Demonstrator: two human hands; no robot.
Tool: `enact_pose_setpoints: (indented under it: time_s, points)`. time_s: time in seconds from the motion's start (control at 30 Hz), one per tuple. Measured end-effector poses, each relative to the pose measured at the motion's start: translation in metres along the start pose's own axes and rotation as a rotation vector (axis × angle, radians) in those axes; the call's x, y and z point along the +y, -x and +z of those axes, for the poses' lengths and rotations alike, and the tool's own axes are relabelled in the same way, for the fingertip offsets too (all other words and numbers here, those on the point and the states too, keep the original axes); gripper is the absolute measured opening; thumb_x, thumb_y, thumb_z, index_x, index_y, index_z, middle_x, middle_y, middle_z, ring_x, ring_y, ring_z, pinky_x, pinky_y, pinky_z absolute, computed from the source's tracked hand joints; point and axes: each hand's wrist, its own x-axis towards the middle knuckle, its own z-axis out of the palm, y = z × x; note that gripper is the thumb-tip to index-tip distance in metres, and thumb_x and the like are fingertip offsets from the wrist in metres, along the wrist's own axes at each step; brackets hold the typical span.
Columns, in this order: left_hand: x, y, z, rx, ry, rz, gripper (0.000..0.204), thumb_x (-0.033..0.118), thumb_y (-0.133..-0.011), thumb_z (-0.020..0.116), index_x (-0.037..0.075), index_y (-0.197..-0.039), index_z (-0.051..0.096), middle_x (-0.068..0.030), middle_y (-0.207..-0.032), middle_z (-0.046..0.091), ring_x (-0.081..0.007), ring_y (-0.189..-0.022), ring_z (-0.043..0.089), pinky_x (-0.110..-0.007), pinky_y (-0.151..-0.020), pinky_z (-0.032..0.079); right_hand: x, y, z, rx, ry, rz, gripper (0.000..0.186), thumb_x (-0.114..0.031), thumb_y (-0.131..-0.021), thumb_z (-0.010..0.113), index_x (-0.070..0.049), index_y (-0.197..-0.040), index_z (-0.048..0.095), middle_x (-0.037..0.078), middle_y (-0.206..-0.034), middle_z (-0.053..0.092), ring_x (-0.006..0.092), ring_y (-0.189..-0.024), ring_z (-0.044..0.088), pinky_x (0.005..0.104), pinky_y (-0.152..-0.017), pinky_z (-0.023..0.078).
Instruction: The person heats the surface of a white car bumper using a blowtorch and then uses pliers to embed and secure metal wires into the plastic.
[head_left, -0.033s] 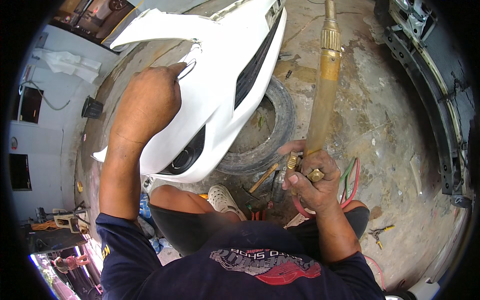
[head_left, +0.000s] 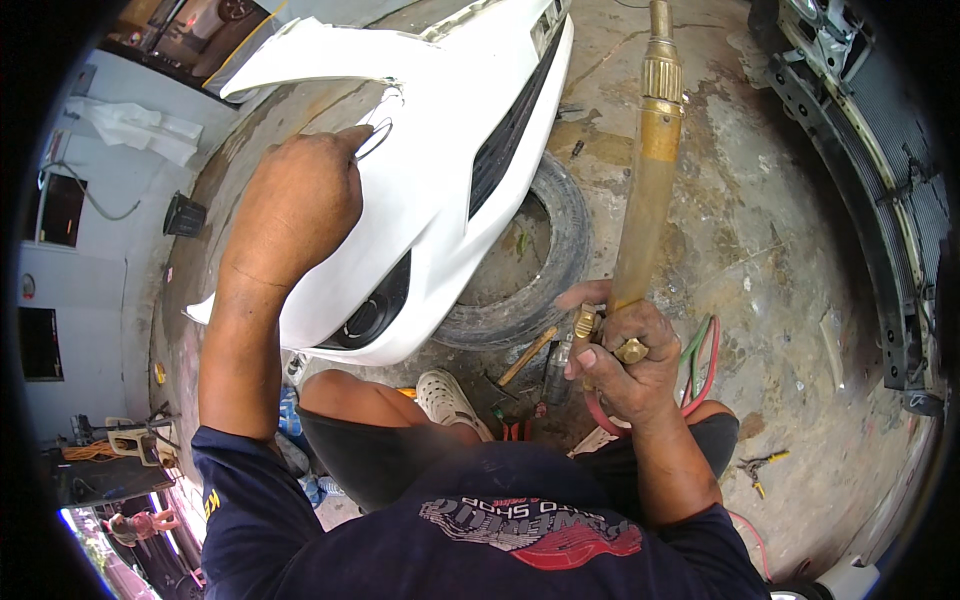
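A white car bumper point(head_left: 400, 200) lies in front of me, resting over a worn black tyre point(head_left: 570, 240). Over its left part, my left hand point(head_left: 300, 200) is closed, thumb and fingertips pinching what looks like a thin bent wire point(head_left: 376, 138). That wire curves toward a damaged edge of the bumper with a small gap. My right hand point(head_left: 640, 365) grips a brass gas torch point(head_left: 645, 210) by its valve end, below my chest. The torch points up and away from me; its tip point(head_left: 661, 12) shows no flame I can make out. Red and green hoses point(head_left: 708, 370) run from behind that hand.
A hammer point(head_left: 527, 360) and a grey cylindrical tool point(head_left: 558, 372) lie between my feet. Yellow-handled pliers point(head_left: 763, 468) rest on the stained concrete at right. Beyond stands a car's exposed front with a radiator point(head_left: 900, 130). A black bucket point(head_left: 184, 215) sits by the left wall.
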Motion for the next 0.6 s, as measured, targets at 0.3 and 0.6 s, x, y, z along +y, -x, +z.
enact_pose_setpoints:
  time_s: [0.3,0.6]
  points:
    - [0.0019,-0.0009,0.0011,-0.022,-0.004,-0.035,0.038,0.006,-0.100,0.057,0.002,-0.133,0.073,-0.0277,-0.117,0.075,-0.0446,-0.110,0.071,-0.051,-0.103,0.054,0.0002,-0.0007,-0.0010,-0.011,0.010,-0.032,0.024,-0.005,-0.089,0.080,-0.010,-0.087,0.057,0.015,-0.087,0.072,0.0347,-0.107,0.077,0.0403,-0.081,0.057]
    - [-0.0038,-0.0061,0.0076,-0.050,0.061,-0.064,0.038,0.007,-0.099,0.058,0.002,-0.133,0.074,-0.0280,-0.119,0.075,-0.0456,-0.109,0.071,-0.051,-0.102,0.053,-0.0027,-0.0014,-0.0014,-0.017,0.032,-0.026,0.024,-0.005,-0.089,0.080,-0.010,-0.087,0.057,0.015,-0.088,0.073,0.0334,-0.106,0.077,0.0399,-0.081,0.057]
